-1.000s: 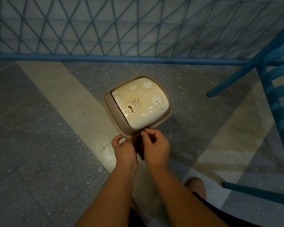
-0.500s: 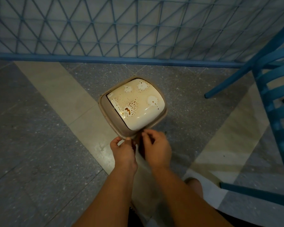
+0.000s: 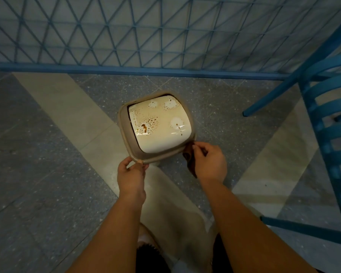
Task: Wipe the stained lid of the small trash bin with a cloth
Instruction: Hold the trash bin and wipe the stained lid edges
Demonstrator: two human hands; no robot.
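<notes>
Lid (image 3: 161, 127) unwiped, left hand (image 3: 130, 175) pinching the bin rim (image 3: 158, 157), right hand (image 3: 210, 164) clutching the dark cloth (image 3: 189, 161); wet stains could smear outward

Tiled floor (image 3: 47, 174): bin (image 3: 126, 134), probably chair (image 3: 327, 134).

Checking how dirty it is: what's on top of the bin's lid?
Brown stains and dried splash rings cover the cream lid. No cloth lies on it; the bin's inside is hidden.
</notes>
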